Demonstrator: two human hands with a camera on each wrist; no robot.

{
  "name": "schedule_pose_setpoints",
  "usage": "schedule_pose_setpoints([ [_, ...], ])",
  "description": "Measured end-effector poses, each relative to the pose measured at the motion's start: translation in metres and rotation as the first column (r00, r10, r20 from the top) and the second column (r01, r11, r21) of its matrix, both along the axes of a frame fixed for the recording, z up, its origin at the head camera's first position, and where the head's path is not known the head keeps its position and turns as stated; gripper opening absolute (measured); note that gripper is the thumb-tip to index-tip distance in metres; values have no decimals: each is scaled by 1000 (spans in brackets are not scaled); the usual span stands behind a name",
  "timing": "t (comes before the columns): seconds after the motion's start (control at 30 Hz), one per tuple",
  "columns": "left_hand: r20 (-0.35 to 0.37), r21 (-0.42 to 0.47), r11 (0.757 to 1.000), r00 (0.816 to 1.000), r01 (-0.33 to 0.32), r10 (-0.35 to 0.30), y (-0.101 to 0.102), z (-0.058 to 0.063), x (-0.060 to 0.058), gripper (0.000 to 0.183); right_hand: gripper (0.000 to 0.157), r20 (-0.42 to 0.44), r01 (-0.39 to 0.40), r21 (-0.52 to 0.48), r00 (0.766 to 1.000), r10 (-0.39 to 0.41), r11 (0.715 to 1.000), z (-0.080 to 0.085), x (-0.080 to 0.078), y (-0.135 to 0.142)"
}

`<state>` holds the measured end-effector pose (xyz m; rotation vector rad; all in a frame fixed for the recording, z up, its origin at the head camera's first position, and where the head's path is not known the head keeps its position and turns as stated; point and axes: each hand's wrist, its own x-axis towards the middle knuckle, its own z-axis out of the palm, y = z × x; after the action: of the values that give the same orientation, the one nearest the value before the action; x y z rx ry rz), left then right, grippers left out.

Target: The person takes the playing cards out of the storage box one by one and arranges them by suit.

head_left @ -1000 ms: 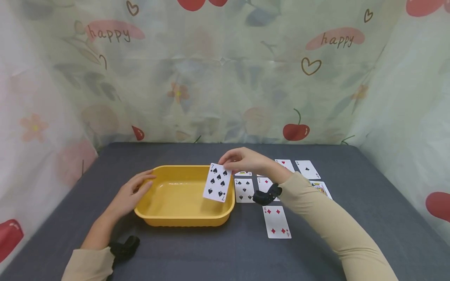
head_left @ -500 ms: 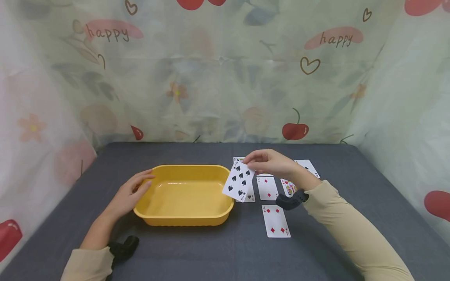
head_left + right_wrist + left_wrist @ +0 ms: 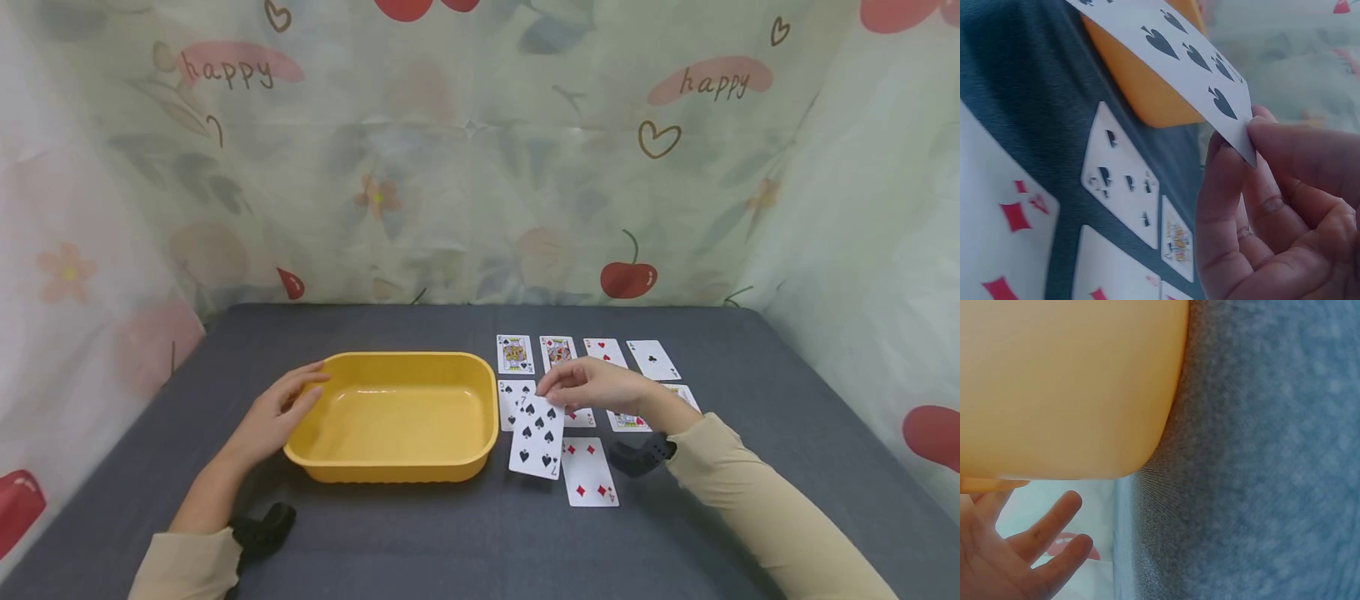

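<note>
A seven of spades playing card (image 3: 537, 437) hangs tilted from my right hand (image 3: 600, 387), in front of the yellow tray's right side. Thumb and fingers pinch its top edge, as the right wrist view also shows. Its lower part is over the cloth, between the tray and the four of diamonds (image 3: 588, 475), and it overlaps the five of spades (image 3: 507, 396) in the head view. My left hand (image 3: 272, 412) rests at the left rim of the yellow tray (image 3: 390, 473). In the left wrist view several of its fingers (image 3: 1054, 519) spread out loosely beside the tray wall.
Behind the held card lie face-up cards in rows: a king of spades (image 3: 515, 355), a red face card (image 3: 557, 350), an ace-like club card (image 3: 653, 360) and others. My right hand partly covers the two of diamonds (image 3: 581, 418). Dark grey cloth (image 3: 420, 542) covers the table.
My right hand has carried the seven of spades from above the tray to the right, then nearer the front, beside the four of diamonds. The left hand stays at the tray.
</note>
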<state>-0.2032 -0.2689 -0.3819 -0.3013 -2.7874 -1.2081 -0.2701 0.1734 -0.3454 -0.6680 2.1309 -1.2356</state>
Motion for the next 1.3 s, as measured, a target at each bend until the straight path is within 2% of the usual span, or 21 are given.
schedule_pose_setpoints([
  [0.23, 3, -12, 1000, 1000, -4, 4, -1, 0, 1, 46, 26, 32, -41, 19, 999, 40, 999, -18, 1, -6],
  [0.57, 9, -6, 1000, 1000, -1, 1, 1, 0, 1, 45, 23, 5, -124, 36, 992, 124, 992, -32, 4, -16],
  [0.87, -7, -10, 1000, 1000, 9, -9, 3, 1, -1, 44, 18, -64, -26, 118, 997, 34, 993, -30, 11, -17],
  [1.07, -1, -18, 1000, 1000, 7, -7, 3, 3, 0, 43, 17, -118, 29, 125, 993, -14, 992, -27, 13, -15],
  [1.2, -5, -39, 999, 1000, 12, -12, 3, 4, 0, 43, 22, -154, 53, 129, 988, -33, 990, -19, 11, -9],
  [1.3, -27, -94, 995, 999, 24, -27, 3, 9, 1, 42, 26, -195, 77, 120, 979, -52, 990, -9, 8, -2],
])
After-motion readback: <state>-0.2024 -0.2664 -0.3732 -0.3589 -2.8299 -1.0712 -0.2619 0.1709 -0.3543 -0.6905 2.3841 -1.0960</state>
